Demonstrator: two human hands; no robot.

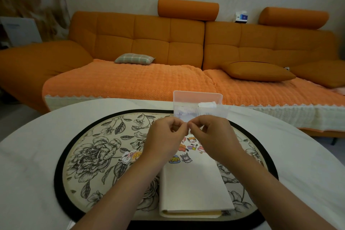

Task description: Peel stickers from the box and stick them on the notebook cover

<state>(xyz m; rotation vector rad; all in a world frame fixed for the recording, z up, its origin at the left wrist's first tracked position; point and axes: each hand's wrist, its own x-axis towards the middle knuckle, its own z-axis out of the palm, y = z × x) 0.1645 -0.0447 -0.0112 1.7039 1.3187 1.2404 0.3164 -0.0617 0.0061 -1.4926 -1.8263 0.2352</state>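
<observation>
A cream notebook (194, 188) lies closed on the floral mat, with several cartoon stickers (183, 158) stuck on the far part of its cover. Behind it stands a clear plastic box (200, 105) with its lid up and white sticker sheets inside. My left hand (164, 138) and my right hand (212, 134) meet above the notebook's far end, fingertips together, both pinching a small pale sticker sheet (183, 117) that is mostly hidden by my fingers.
An oval floral mat (93, 155) with a black rim covers the white table (28, 155). Loose cartoon stickers (130, 157) lie on the mat left of my left wrist. An orange sofa (149, 46) with cushions fills the background.
</observation>
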